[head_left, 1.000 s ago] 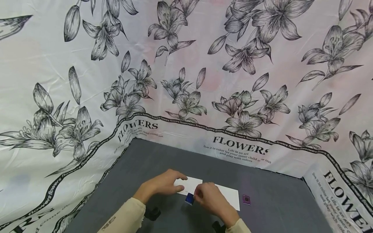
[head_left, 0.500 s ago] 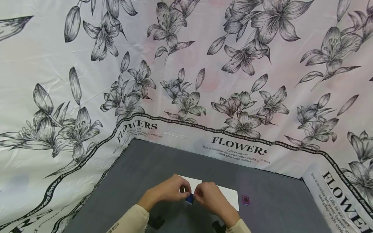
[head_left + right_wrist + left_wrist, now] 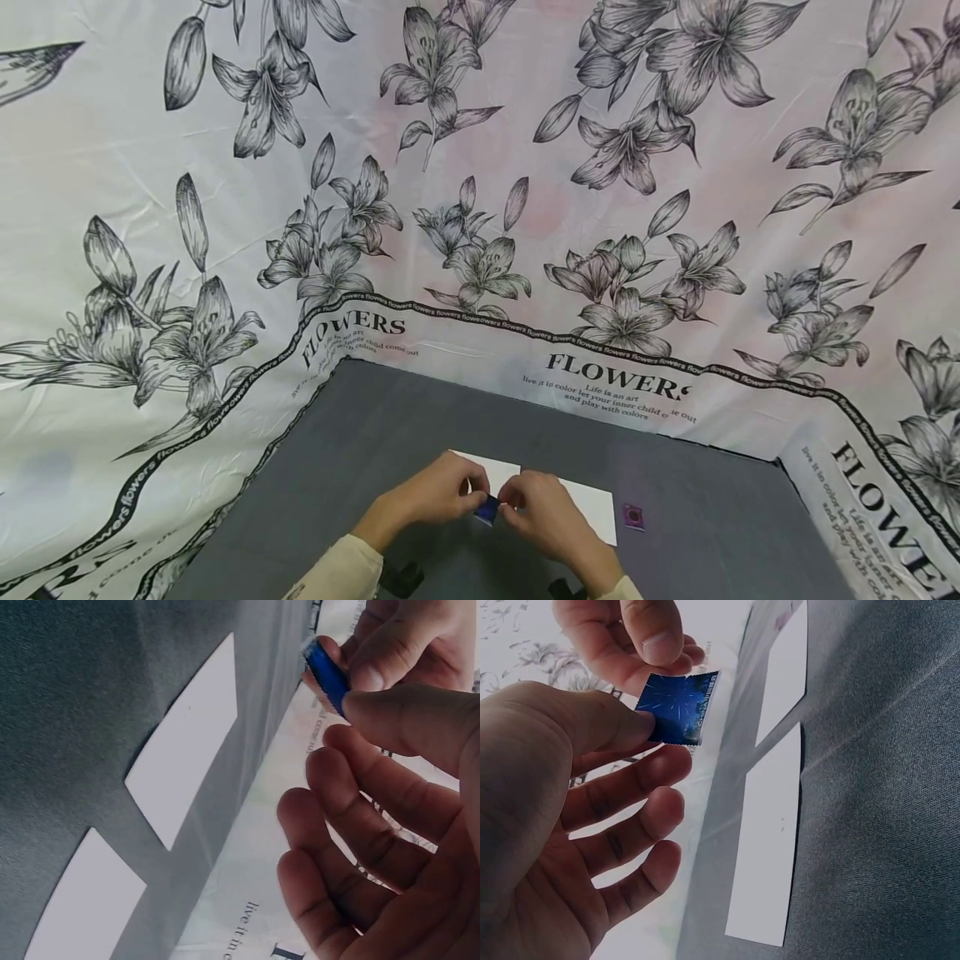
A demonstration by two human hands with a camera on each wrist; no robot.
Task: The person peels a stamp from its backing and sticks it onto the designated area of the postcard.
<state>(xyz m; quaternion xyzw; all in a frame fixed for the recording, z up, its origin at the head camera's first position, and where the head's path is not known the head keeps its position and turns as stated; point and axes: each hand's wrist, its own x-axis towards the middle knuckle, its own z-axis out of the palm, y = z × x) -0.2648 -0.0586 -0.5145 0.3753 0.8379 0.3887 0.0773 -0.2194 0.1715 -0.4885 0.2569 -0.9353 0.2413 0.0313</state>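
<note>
A small blue postage stamp (image 3: 487, 509) with toothed edges is held between both hands above the table. My left hand (image 3: 438, 490) pinches its left side, thumb on the printed face in the left wrist view, where the stamp (image 3: 679, 709) shows white streaks and "CHINA" lettering. At the opposite edge, thumb and forefinger of my right hand (image 3: 551, 518) pinch it; the right wrist view shows the stamp (image 3: 327, 675) nearly edge-on. The other fingers of both hands are loosely bent. Behind the hands lie two white cards, a left one (image 3: 498, 471) and a right one (image 3: 596, 507), both partly covered.
A purple stamp-like square (image 3: 633, 517) with a dark round middle lies right of the cards. The grey table (image 3: 420, 408) is bordered by a white flower-printed cloth (image 3: 480, 333) at the back and sides.
My left hand has come in from the left, its fingers closing on the blue stamp that my right hand held. The stamp has shifted slightly left. Cards and purple square stay put.
</note>
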